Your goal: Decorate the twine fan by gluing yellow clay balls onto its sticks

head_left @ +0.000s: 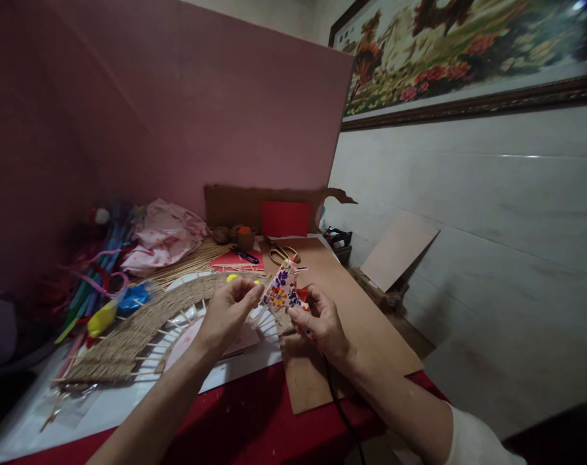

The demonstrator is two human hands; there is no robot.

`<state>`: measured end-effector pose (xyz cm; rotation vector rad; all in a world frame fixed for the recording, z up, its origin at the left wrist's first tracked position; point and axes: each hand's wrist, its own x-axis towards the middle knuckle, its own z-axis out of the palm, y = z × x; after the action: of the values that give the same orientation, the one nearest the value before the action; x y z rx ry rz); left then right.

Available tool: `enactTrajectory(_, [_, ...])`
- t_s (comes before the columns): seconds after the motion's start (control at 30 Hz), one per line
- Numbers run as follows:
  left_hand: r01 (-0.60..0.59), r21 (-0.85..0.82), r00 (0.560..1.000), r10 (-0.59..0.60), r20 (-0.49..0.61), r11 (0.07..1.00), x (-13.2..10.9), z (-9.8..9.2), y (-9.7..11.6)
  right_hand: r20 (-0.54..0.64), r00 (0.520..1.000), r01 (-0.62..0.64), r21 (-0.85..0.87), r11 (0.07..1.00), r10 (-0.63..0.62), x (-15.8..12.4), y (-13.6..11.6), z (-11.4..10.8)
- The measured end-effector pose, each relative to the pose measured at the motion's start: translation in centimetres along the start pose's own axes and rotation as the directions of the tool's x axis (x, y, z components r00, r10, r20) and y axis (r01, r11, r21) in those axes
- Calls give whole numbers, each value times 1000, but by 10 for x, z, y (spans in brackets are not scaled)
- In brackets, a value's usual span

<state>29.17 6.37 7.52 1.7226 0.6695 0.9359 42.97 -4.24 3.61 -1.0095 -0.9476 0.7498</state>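
A small piece of floral-patterned cloth [282,289], white with purple, yellow and red flowers, is held up between my two hands over the table. My left hand [232,313] is closed in a pinch at its left edge. The thumb and fingers of my right hand [322,323] grip its lower right side, where a red bit shows. Just below and to the left lies a fan-shaped piece woven of twine over thin sticks [123,329], with a pale pink panel [216,342] inside its arc. Scissors with gold handles [283,254] rest right behind the cloth.
Brown cardboard [356,303] covers the table's right side. A dark cutter [245,254] lies on red paper at the back. Crumpled pink cloth [164,236], colourful pipe cleaners [92,278] and a blue packet [133,298] are at left. A black cable [339,403] hangs over the front edge.
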Motion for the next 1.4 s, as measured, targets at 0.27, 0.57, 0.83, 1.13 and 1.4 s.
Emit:
enactTrajectory(0.27, [267, -84, 958, -255, 129, 960, -6, 3, 6, 36, 988, 156, -163, 974, -152, -3, 7, -3])
enactTrajectory(0.57, [355, -185, 932, -332, 142, 917, -10, 2, 10, 45, 987, 163, -254, 953, -156, -6, 7, -4])
enactTrajectory(0.83, [353, -172, 936, -350, 47, 920, -8, 0, 15, -27, 999, 31, -80, 996, -33, -2, 0, 0])
enactTrajectory(1.13, [301, -6, 926, -290, 240, 954, -13, 7, 13, -54, 991, 112, -143, 983, -121, -3, 1, 0])
enactTrajectory(1.4, [250, -52, 903, -214, 372, 967, -16, -3, 18, -57, 998, 13, -33, 999, -14, -1, 3, -2])
